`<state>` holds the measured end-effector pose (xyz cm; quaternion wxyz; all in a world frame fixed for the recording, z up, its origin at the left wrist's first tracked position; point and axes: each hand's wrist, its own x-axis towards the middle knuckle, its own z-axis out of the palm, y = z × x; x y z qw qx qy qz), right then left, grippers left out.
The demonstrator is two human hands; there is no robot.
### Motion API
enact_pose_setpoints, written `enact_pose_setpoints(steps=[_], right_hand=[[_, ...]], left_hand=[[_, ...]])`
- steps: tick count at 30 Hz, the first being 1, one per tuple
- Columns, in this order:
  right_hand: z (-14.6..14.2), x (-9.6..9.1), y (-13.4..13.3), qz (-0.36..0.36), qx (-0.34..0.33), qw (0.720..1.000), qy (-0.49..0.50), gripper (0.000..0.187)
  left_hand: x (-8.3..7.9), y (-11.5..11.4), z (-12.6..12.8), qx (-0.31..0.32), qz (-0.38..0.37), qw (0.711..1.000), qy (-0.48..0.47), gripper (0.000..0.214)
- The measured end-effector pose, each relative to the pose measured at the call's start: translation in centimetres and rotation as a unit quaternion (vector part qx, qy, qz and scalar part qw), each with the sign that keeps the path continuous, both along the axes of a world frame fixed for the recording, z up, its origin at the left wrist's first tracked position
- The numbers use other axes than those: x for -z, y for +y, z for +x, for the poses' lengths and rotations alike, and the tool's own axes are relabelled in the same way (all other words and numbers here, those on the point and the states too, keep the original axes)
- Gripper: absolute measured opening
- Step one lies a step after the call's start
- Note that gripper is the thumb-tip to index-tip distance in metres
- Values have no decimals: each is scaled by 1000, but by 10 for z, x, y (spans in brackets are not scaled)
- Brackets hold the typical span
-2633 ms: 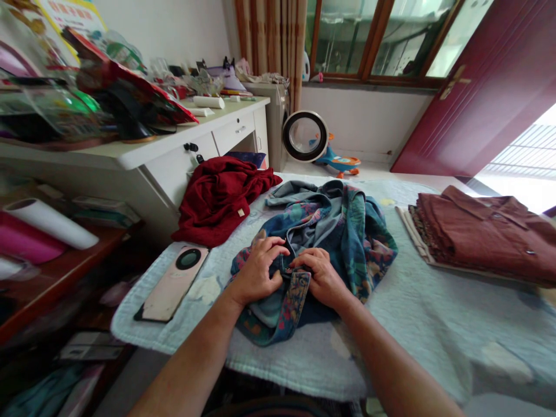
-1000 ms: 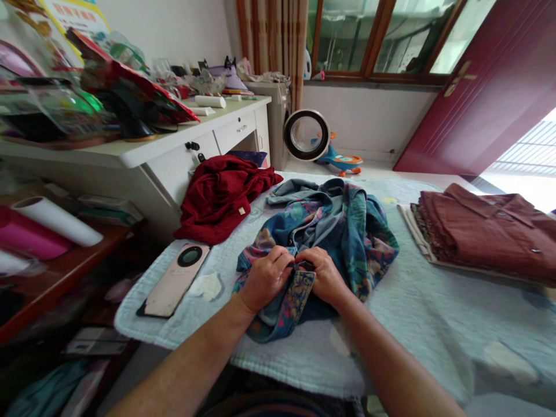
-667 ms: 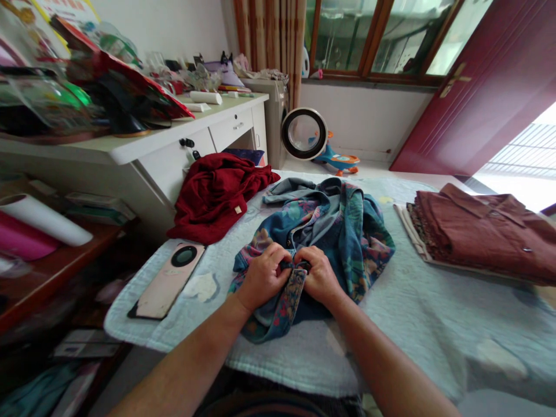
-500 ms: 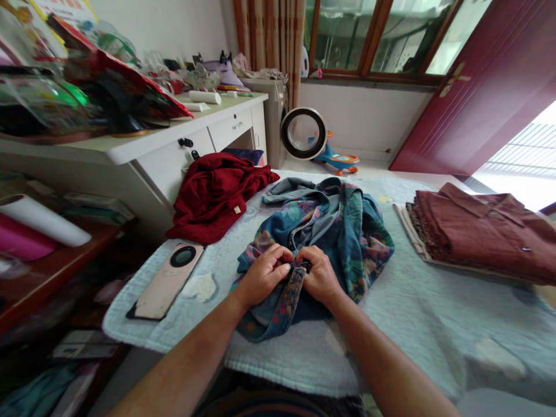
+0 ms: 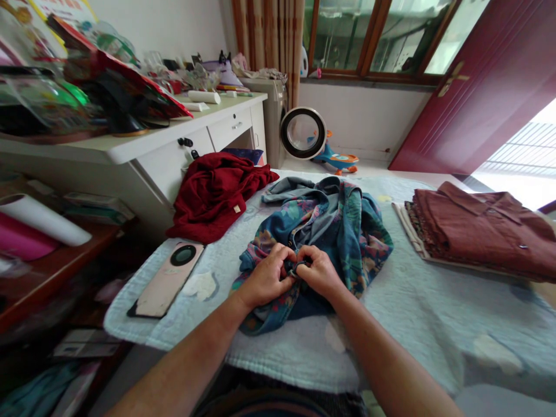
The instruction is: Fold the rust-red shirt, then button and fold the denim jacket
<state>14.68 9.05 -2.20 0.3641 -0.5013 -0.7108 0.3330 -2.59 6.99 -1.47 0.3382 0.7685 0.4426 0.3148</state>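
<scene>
A crumpled blue floral shirt (image 5: pixel 343 231) lies in the middle of a table covered with a pale blue cloth (image 5: pixel 417 313). My left hand (image 5: pixel 266 275) and my right hand (image 5: pixel 320 271) meet at the shirt's near front edge. Both are closed in a pinch on the fabric there, fingertips almost touching each other. What sits between the fingertips is too small to make out.
A dark red garment (image 5: pixel 212 194) is heaped at the table's left edge. A phone (image 5: pixel 167 280) lies face down near the left corner. Folded brown shirts (image 5: pixel 478 229) are stacked on the right. A cluttered white desk (image 5: pixel 143 145) stands to the left.
My hands have stayed together on the shirt's front edge and shifted slightly up it. The floral strip that hung below them is now bunched under my hands.
</scene>
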Motion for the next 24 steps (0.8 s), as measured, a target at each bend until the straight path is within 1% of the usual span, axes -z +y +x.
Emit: enact_pose_setpoints(steps=[3, 7, 9, 12, 14, 18, 24], right_hand=[[0, 0, 0, -3, -1, 1000, -2, 7], [2, 1, 1, -14, -11, 1000, 11, 7], [3, 1, 1, -22, -19, 999, 21, 7], [4, 0, 3, -27, -34, 999, 33, 8], [5, 1, 3, -26, -41, 998, 38, 8], [6, 2, 4, -31, -46, 998, 41, 8], [6, 3, 4, -29, -58, 997, 29, 11]], left_hand=[[-1, -1, 2, 4, 23, 1000, 16, 27], [-4, -2, 1, 9, 13, 1000, 13, 24], [-6, -2, -1, 15, -2, 1000, -1, 25], [-6, 0, -3, 22, -8, 999, -38, 16], [-5, 2, -3, 13, -6, 999, -52, 20], [0, 4, 0, -4, -33, 998, -52, 24], [0, 3, 1, -12, -24, 998, -51, 15]])
